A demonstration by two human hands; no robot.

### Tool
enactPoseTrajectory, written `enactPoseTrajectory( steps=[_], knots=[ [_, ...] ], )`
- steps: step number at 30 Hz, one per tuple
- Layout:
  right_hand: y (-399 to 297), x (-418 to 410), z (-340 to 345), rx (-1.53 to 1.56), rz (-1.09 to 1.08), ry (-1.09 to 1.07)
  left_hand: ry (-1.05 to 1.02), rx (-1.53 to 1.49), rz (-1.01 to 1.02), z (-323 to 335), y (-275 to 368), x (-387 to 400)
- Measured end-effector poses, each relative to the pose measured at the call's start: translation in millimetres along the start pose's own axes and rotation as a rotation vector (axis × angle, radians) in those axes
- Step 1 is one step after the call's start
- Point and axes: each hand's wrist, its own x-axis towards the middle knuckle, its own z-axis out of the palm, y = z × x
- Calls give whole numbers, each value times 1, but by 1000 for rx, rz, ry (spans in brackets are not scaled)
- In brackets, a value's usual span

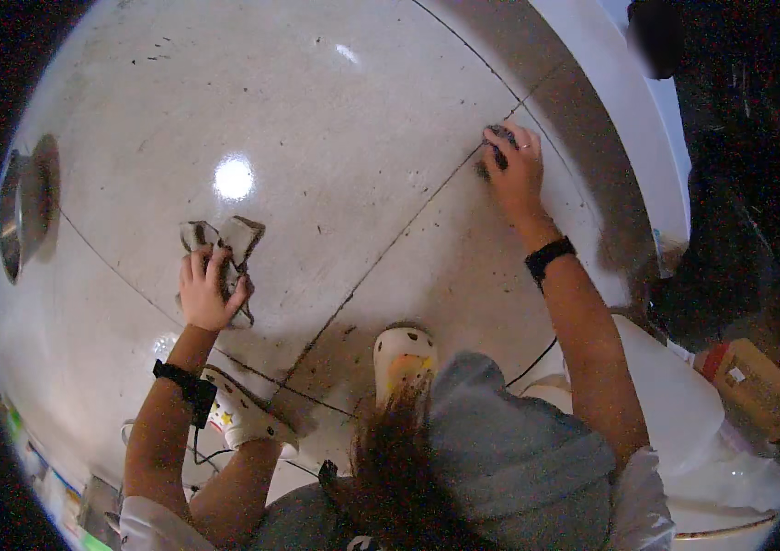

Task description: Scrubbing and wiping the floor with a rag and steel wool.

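My left hand (207, 289) rests on the floor with its fingers around a crumpled, stained grey-white cloth (245, 237). Farther ahead and to the right, my right hand (517, 169) grips a small dark scrubber (498, 141), mostly hidden by the fingers; its exact kind is unclear. It sits on a dark joint line (390, 244) of the pale tiled floor (335, 158), close to where two lines cross. Dark specks and smudges lie scattered over the tiles.
A round metal bowl (11, 217) stands at the far left. White clogs (400, 358) are on my feet. A curved white panel (628, 117) edges the floor on the right. Black cable (533, 361) runs beside my right leg. A cardboard box (762, 389) lies at lower right.
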Motion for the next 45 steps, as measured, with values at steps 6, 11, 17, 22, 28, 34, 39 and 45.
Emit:
enactPoseTrajectory(
  steps=[6, 11, 17, 22, 28, 34, 39, 45],
  knots=[
    [28, 28, -6, -190, 21, 84, -25, -32, 8, 1, -3, 2],
    [20, 20, -16, -185, -107, -26, 137, 39, 80, -4, 2, 4],
    [21, 23, -12, -348, -130, -68, 138, 62, 82, -4, 5, 6],
    [33, 40, -18, -342, -34, -82, 137, 26, 71, -2, 8, 4],
    [30, 25, -11, -320, -53, -63, 136, 27, 87, -7, 8, 8],
    [42, 40, -13, -257, 101, 10, 165, 52, 118, -4, 8, 9],
    [30, 28, -6, -266, -73, 13, 156, 73, 99, -3, 5, 3],
    [34, 35, -1, -300, 62, 81, 184, 71, 126, -3, 5, 8]
  ],
)
